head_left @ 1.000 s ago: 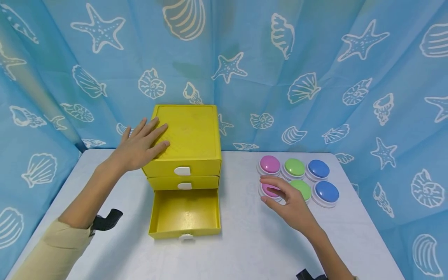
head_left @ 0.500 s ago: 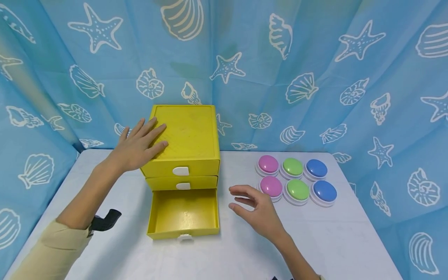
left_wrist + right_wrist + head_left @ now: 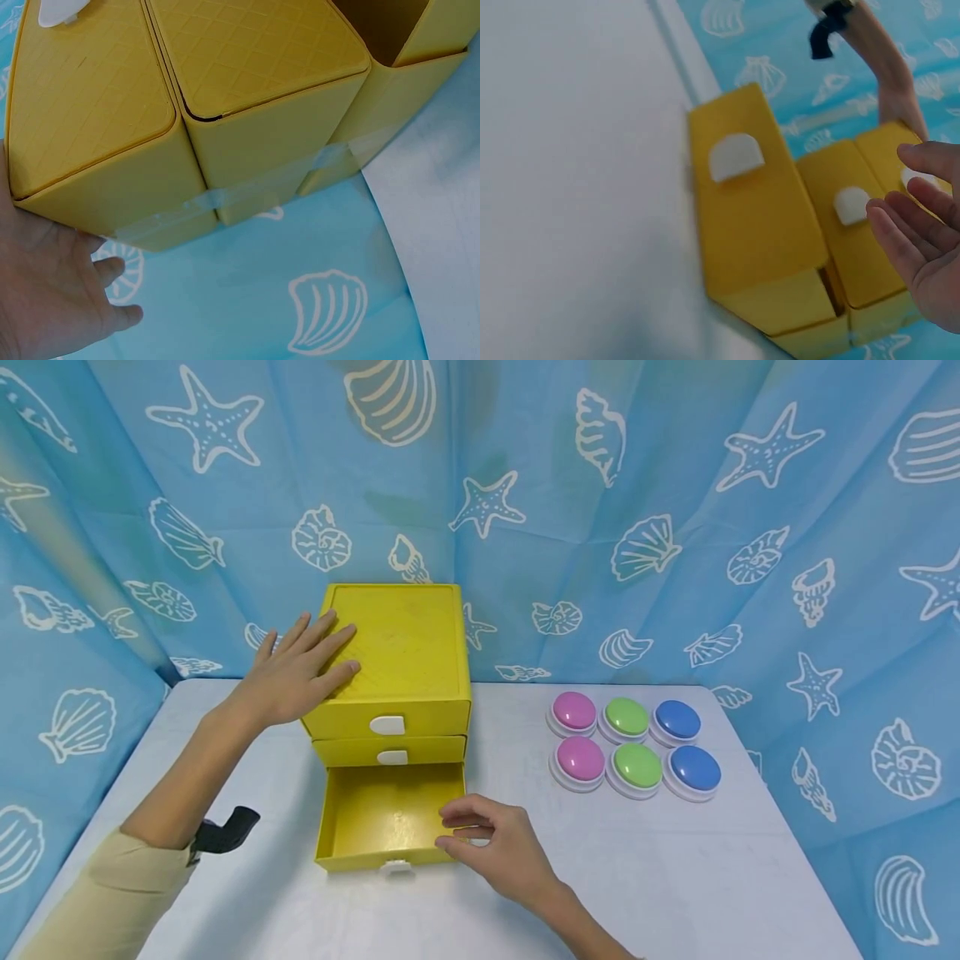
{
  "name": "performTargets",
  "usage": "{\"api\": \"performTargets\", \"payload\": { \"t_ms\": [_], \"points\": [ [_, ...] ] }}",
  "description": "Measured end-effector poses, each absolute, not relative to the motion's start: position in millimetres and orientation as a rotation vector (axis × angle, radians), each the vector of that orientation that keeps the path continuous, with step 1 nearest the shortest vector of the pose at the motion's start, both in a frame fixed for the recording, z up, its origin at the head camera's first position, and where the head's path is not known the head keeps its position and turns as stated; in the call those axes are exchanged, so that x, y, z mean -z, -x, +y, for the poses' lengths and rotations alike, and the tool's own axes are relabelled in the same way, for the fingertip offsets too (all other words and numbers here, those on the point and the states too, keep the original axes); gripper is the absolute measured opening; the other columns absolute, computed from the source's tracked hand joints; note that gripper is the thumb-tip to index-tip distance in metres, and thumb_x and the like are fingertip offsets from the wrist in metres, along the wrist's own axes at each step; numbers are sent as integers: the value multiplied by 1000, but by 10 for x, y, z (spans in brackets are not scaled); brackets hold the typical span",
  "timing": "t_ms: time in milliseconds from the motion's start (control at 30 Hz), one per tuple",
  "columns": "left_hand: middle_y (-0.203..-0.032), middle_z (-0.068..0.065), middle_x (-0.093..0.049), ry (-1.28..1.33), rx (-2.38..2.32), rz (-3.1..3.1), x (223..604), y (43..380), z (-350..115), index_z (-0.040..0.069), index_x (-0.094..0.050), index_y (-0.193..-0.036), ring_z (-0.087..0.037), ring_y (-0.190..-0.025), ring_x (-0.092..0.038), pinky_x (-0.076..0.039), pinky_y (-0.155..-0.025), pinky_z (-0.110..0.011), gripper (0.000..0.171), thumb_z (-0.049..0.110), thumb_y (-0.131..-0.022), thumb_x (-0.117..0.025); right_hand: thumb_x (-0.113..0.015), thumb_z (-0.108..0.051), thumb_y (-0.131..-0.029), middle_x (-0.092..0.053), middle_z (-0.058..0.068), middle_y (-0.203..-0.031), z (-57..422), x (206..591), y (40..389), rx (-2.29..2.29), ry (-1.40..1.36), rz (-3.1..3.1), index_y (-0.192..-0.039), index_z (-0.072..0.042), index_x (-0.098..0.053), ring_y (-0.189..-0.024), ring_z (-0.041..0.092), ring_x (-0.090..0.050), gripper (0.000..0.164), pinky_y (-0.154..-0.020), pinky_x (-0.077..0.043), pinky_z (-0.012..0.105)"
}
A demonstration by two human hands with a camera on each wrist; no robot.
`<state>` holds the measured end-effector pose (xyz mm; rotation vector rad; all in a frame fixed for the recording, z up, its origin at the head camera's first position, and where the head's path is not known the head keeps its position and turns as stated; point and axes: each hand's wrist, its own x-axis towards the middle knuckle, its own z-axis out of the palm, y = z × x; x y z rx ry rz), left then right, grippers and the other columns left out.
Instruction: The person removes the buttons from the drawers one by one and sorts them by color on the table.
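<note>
A yellow three-drawer cabinet [image 3: 405,643] stands at the table's left half. Its bottom drawer [image 3: 360,810] is pulled out and nothing lies in it; the upper two are closed. My left hand [image 3: 292,681] rests with spread fingers on the cabinet's top left edge. In the left wrist view, that hand [image 3: 52,292] lies at the cabinet's side. My right hand [image 3: 502,852] is by the pulled-out drawer's right front corner, fingers bent loosely and holding nothing; contact cannot be told. The right wrist view has the hand [image 3: 930,240] before the drawer fronts, apart from the white handle [image 3: 736,156].
Several round push buttons in two rows sit at the right: pink [image 3: 581,759], green [image 3: 637,766] and blue [image 3: 695,768], on white bases. A blue curtain [image 3: 525,527] with shell prints hangs behind the white table [image 3: 675,877].
My right hand has moved left and nearer, from over the front pink button to the drawer's right front corner. My left hand stays on the cabinet. The buttons look unmoved.
</note>
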<state>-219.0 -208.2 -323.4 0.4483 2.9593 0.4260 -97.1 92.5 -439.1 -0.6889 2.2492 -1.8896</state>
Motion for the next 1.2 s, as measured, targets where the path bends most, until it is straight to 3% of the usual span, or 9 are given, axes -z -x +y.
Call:
{"api": "performTargets", "payload": {
  "t_ms": [233,367,567,900,1200],
  "points": [
    [-166,-15,0,-441,-431,2960,3239,2194,-2081,13,-15,-162,-39,-150,10,9,-111,-68,74,59,-105,-29,-80,-12,-86,-73,14,-101,787,4524,838,1796,624,2172,-102,-2,-75,-89,18,-72,20,-77,-58,27],
    [-166,-15,0,-437,-429,2960,3238,2199,-2070,13,-16,-162,-39,-150,10,9,-111,-67,74,58,-104,-29,-81,-15,-85,-74,11,-97,717,4581,788,1728,565,2164,-100,-1,-76,-86,9,-71,21,-73,-57,22],
    [-166,-15,-1,-433,-429,2963,3244,2203,-2071,13,-15,-162,-39,-150,9,10,-112,-67,74,58,-104,-29,-80,-12,-86,-75,5,-101,655,4723,761,1615,552,2237,-101,-2,-77,-88,10,-71,19,-74,-55,18],
    [-166,-15,0,-440,-445,2962,3235,2199,-2077,13,-16,-162,-39,-150,10,10,-111,-67,74,58,-105,-30,-79,-8,-86,-75,4,-103,592,4951,749,1465,772,2528,-107,-3,-77,-93,9,-70,22,-79,-53,16],
    [-166,-16,-2,-442,-452,2963,3236,2193,-2074,12,-17,-161,-40,-150,9,8,-111,-68,72,56,-105,-31,-81,-8,-84,-76,0,-96,504,5031,794,1412,886,2729,-101,-5,-77,-88,5,-69,17,-76,-52,13]
  ]
}}
